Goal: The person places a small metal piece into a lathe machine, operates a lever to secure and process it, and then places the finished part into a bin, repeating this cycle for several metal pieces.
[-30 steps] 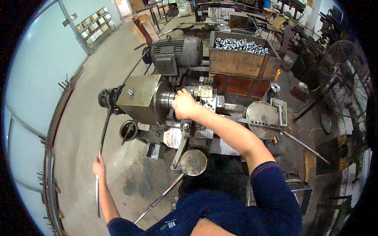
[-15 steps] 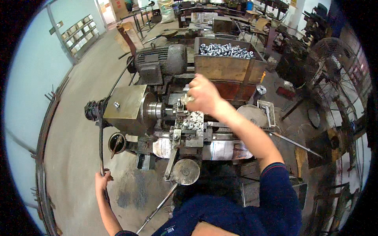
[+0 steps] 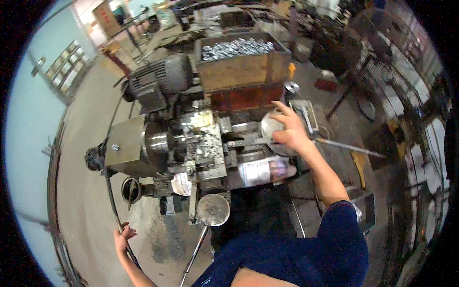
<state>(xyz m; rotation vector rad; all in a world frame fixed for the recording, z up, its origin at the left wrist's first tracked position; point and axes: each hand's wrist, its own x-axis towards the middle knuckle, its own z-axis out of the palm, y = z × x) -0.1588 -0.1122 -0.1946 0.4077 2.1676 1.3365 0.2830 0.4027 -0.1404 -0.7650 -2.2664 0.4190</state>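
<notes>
Plainly, the machine (image 3: 205,148) fills the middle, with a dark motor (image 3: 158,79) behind its left part and a wooden box (image 3: 239,76) of shiny metal pieces (image 3: 236,49) behind its centre. A pail (image 3: 131,190) stands on the floor just right of the long dark rod (image 3: 113,203), hemming in that side. A narrow tray (image 3: 305,117) sits just beyond the right hand (image 3: 291,131), and a printed sheet (image 3: 260,171) lies nearer the person.

The rod hangs off the machine's left end, its long axis slanting down and slightly right toward the person, past the left forearm. The left hand (image 3: 123,237) is at its lower part, fingers partly spread; I cannot tell whether they grip it. The right hand is released, fingers fanned out over a round plate (image 3: 269,126) at the machine's right; contact is unclear.

Left of the rod, pale floor (image 3: 83,191) stretches to the wall (image 3: 28,158); a second round plate (image 3: 213,210) juts from the machine's near edge.
</notes>
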